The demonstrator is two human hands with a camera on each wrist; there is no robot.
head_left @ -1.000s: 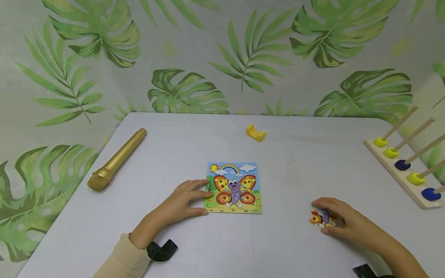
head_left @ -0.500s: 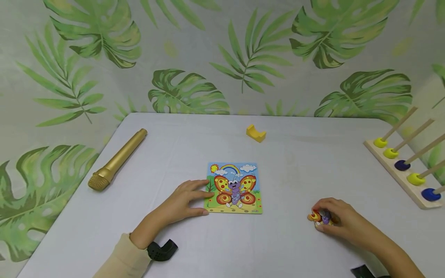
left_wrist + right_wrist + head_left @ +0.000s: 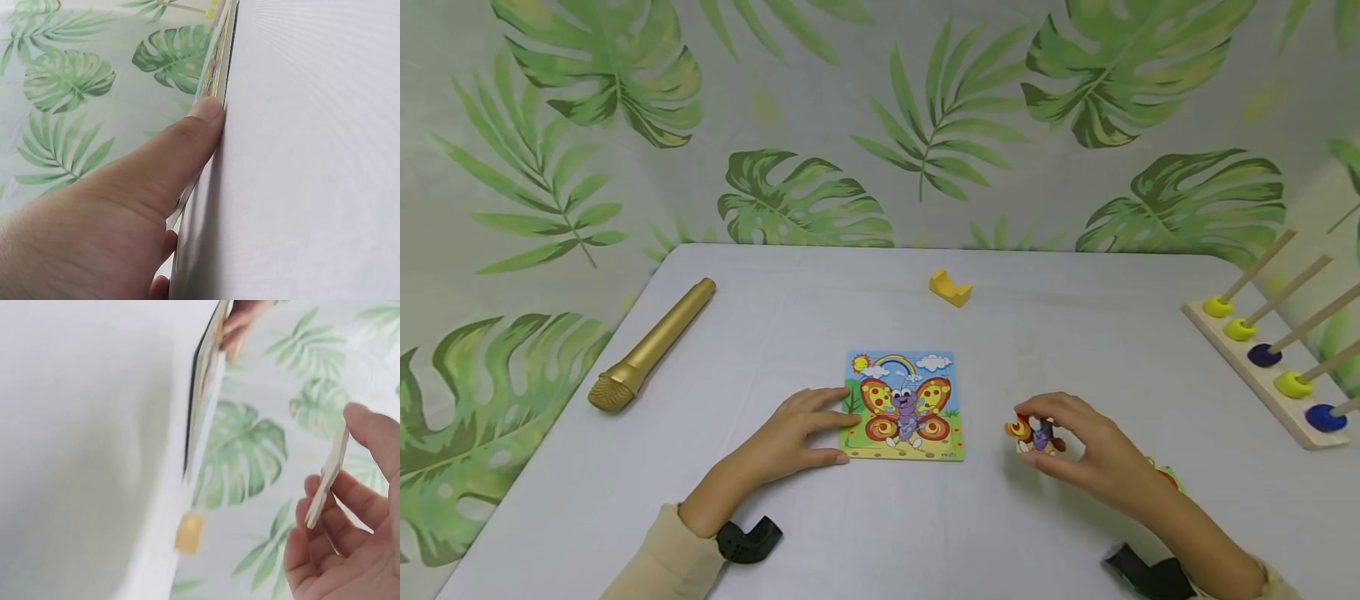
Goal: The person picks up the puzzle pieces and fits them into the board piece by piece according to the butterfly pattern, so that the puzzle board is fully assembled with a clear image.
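A square butterfly puzzle board [image 3: 904, 406] lies flat on the white table. My left hand [image 3: 793, 433] touches its left side with fairly straight fingers; in the left wrist view the thumb [image 3: 187, 134] reaches the board's edge. To the right of the board, my right hand [image 3: 1097, 450] pinches a small puzzle piece [image 3: 1036, 435] with orange, purple and white parts between thumb and fingertips. In the right wrist view this thin wooden piece [image 3: 329, 478] is seen edge-on, held off the table. Behind the right wrist, a yellow-green and red piece [image 3: 1172, 478] is partly hidden.
A gold microphone [image 3: 651, 346] lies at the left. At the back sits a yellow curved block [image 3: 951, 288]. Along the right edge is a wooden peg base [image 3: 1262, 375] with yellow and blue beads. A leaf-patterned cloth hangs behind the table.
My right hand has picked up the piece and carried it left toward the board, uncovering part of another piece behind the wrist. The left hand and board have stayed put.
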